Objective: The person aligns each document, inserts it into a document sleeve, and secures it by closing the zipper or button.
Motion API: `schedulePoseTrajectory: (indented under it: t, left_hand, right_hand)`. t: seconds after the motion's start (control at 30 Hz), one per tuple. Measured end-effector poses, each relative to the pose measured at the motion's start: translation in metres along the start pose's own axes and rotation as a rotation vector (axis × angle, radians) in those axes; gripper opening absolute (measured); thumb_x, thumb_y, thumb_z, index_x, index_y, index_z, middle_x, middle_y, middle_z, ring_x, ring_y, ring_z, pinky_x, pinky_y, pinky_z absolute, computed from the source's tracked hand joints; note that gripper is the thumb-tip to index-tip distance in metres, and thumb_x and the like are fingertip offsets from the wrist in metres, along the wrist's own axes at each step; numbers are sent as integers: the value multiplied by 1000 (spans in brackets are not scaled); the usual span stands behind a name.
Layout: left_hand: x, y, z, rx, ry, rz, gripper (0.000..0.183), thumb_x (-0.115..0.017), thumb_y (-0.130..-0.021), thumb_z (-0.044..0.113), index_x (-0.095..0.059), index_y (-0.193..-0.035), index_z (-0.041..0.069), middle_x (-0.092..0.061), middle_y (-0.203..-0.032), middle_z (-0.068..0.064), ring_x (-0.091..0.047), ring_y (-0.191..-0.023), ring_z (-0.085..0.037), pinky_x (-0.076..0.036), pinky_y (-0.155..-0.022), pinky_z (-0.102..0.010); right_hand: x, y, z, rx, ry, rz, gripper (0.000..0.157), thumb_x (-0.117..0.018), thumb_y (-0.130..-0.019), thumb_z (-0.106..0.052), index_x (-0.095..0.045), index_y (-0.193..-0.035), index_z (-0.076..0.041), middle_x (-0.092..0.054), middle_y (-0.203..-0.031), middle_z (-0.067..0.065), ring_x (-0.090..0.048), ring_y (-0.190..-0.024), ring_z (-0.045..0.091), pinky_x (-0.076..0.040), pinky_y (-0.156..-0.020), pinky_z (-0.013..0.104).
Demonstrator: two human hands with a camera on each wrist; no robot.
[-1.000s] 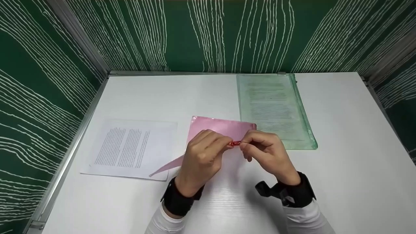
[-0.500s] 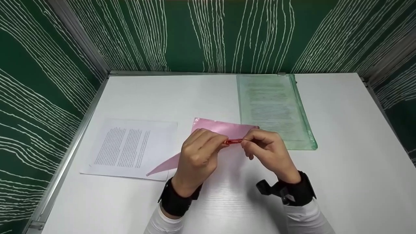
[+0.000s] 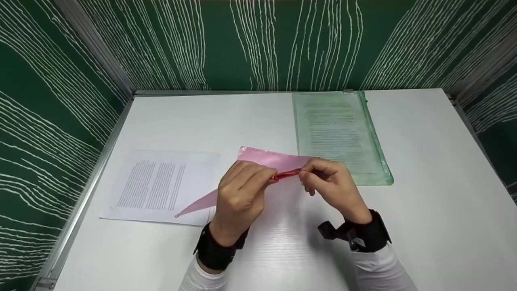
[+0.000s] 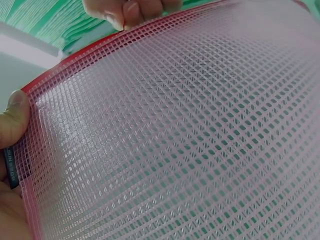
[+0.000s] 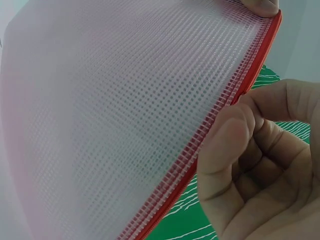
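Both hands hold up a pink, translucent mesh zipper pouch (image 3: 268, 157) over the middle of the table. My left hand (image 3: 240, 198) grips its corner at one end of the red zipper (image 3: 287, 174); in the left wrist view the thumb lies on that corner (image 4: 30, 102), beside a small dark label (image 4: 11, 169). My right hand (image 3: 333, 186) pinches the zipper edge partway along, thumb against forefinger. The right wrist view shows the red zipper edge (image 5: 262, 55) running past these fingertips. The zipper's slider is hidden by the fingers.
A printed paper sheet (image 3: 117, 173) lies at the left of the white table (image 3: 424, 161), one pouch corner overlapping it. At the back right lies a green translucent zipper pouch (image 3: 335, 161) with a printed sheet inside. Green walls (image 3: 226, 48) with white lines surround the table.
My left hand has moved left, away from the right hand, taking the pouch corner along. A longer stretch of red zipper shows between the hands. The right hand has hardly moved.
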State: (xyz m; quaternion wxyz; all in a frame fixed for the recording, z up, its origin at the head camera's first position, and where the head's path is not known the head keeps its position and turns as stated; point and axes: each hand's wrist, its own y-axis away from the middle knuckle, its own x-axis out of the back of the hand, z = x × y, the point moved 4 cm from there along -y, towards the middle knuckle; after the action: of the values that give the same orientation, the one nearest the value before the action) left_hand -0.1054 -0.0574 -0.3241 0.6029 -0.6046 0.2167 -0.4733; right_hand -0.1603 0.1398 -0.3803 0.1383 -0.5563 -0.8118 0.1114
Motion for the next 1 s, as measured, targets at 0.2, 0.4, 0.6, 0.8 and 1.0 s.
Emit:
schedulePoseTrajectory:
  t: [0.2, 0.4, 0.6, 0.8, 1.0]
  left_hand:
    - [-1, 1, -1, -1, 2, -11, 8, -79, -87, 2, -75, -93, 0, -72, -83, -7, -62, -73, -20, -54, -70, -28]
    - [0, 0, 0, -14, 15, 2, 10, -80, -85, -2, -75, -93, -1, -72, -83, -7, -62, -73, -21, -54, -70, -28]
    - [6, -1, -1, -2, 42, 41, 10, -79, -84, -4, -75, -93, -2, -72, -83, -8, -63, -72, -22, -53, -69, -30]
    - [6, -1, 0, 2, 32, 30, 13, -80, -82, -6, -74, -93, -2, -72, -83, -8, -63, -72, -22, -53, -69, -31]
    - [5, 0, 0, -7, 22, 28, 15, -81, -80, -8, -74, -92, -2, -72, -83, -8, -62, -72, -22, -53, -68, -30]
  right_hand:
    - [1, 0, -1, 2, 0, -4, 17, -57, -93, 14, -67, -82, 4, -57, -69, 12, -53, -55, 20, -48, -54, 27]
    - [2, 0, 1, -25, 9, 0, 16, -57, -93, 13, -67, -82, 5, -58, -70, 12, -54, -56, 20, -48, -54, 27]
    - [6, -3, 7, -118, 61, 36, 24, -56, -91, 13, -69, -78, -3, -60, -70, 10, -54, -55, 21, -48, -54, 28]
    - [7, -3, 9, -146, 78, 34, 24, -56, -91, 13, -69, -79, -4, -61, -71, 10, -55, -55, 20, -48, -54, 28]
    - [8, -2, 12, -148, 80, 34, 25, -56, -90, 13, -70, -79, -4, -61, -71, 10, -54, -55, 20, -48, -54, 27]
